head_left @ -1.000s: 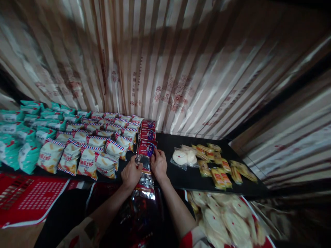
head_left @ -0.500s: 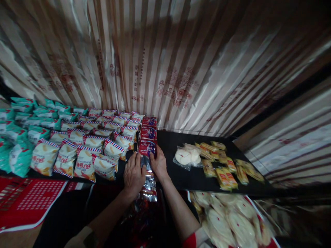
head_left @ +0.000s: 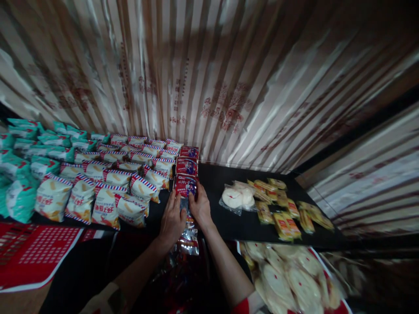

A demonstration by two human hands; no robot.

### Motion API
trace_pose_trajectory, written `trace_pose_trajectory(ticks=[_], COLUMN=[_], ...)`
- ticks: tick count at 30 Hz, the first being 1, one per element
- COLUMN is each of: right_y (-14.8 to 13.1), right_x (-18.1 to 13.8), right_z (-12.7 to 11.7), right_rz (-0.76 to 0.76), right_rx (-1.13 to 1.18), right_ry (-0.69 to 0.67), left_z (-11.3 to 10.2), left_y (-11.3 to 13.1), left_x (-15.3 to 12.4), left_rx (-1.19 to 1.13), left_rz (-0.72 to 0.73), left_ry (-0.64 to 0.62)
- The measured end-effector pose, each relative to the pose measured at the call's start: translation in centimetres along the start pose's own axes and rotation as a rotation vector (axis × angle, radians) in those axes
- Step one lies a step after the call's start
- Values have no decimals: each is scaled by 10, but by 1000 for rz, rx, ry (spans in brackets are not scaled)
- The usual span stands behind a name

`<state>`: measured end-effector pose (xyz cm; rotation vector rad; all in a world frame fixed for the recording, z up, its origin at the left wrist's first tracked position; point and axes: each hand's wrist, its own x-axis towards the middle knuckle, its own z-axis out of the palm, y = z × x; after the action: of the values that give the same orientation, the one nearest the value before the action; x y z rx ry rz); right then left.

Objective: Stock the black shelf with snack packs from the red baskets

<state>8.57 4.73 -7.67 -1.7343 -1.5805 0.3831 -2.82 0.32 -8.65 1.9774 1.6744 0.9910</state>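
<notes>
A strip of joined red-and-blue snack packets (head_left: 186, 185) runs down the middle of the black tabletop and over its near edge, where silver backing shows. My left hand (head_left: 172, 218) lies along the strip's left side, its thumb on top and its fingers against the edge. Opposite it, my right hand (head_left: 200, 207) grips the right side with the thumb on the packet's face. The fingertips below the packets are partly hidden. Just left of the strip stand rows of white snack bags (head_left: 106, 209) with red-and-blue striped edges.
Teal snack bags (head_left: 21, 196) fill the far left. To the right lie clear-wrapped white discs (head_left: 233, 197) and small yellow packets (head_left: 284, 224). Below the table are a red basket (head_left: 42, 248) and a container of wrapped pale discs (head_left: 304, 279). A striped curtain (head_left: 216, 65) hangs behind.
Both hands stay at the same packets. The left hand has shifted slightly up and right, its fingers drawn closer together. The view has turned a little.
</notes>
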Motion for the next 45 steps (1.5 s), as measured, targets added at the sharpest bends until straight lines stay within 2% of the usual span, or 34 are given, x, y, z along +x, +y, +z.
trace_pose_trajectory(ticks=[5, 9, 13, 17, 22, 28, 34, 37, 41, 45], right_y=[-17, -41, -53, -49, -33, -20, -23, -30, -40, -51], right_x=[1, 16, 42, 63, 66, 62, 67, 72, 67, 26], right_z=[-13, -18, -6, 10, 23, 31, 29, 19, -4, -33], right_rz=[-187, -306, -296, -250, -153, -163, -168, -170, -277, -348], right_rx=[-257, -375, -445, -476, -450, -440, -407, -354, -213, 61], right_ry=[0, -109, -244, -262, -276, -245, -229, -194, -13, 135], left_z=[-4, -6, -4, -3, -3, -5, -10, -12, -10, -11], left_y=[5, 11, 13, 11, 13, 18, 21, 20, 14, 12], left_x=[2, 2, 3, 4, 6, 9, 9, 7, 3, 1], left_rx=[20, 81, 124, 122, 128, 208, 187, 176, 171, 137], left_rz=[-59, -97, -110, -98, -92, -125, -119, -99, -80, -75], left_ry=[-28, -64, -78, -65, -77, -153, -143, -105, -61, -40])
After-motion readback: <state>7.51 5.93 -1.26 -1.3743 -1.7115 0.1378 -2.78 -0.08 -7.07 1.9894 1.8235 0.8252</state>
